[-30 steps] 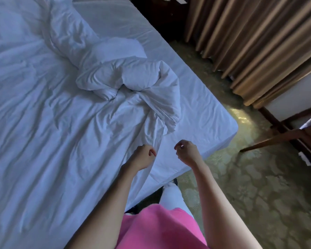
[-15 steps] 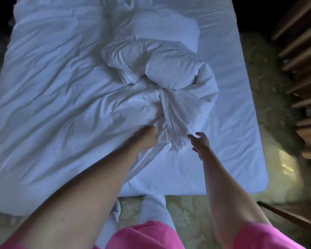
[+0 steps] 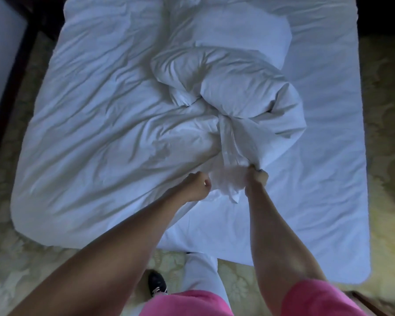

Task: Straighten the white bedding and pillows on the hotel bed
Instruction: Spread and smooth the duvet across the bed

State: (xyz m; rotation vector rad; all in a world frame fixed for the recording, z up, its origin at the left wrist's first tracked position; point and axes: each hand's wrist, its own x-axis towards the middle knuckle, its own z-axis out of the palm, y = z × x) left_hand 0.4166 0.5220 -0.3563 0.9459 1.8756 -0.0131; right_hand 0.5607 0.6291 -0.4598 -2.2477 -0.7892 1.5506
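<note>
We stand at the foot of the bed (image 3: 328,201), looking down along it. Our left hand (image 3: 197,185) is curled into a fist on the near edge of the white duvet (image 3: 100,144), fingers closed on the fabric. Our right hand (image 3: 257,176) is also clenched, gripping a twisted corner of the same duvet, and a small bunch of cloth hangs between the two hands.

The duvet covers the left part of the bed, wrinkled all over, with its left edge draping toward the patterned carpet (image 3: 21,270). Toward the middle it is gathered into a thick, knotted heap (image 3: 237,87) that narrows into the twisted strand running down to our right hand. Beyond the heap lies a plump white fold (image 3: 237,30); whether it is a pillow or more duvet, we cannot tell.

The right part of the bed shows the bare fitted sheet, smooth and flat. At the bottom we see pink sleeves (image 3: 317,295), a white trouser leg (image 3: 201,274) and a dark shoe (image 3: 156,283) on the carpet.
</note>
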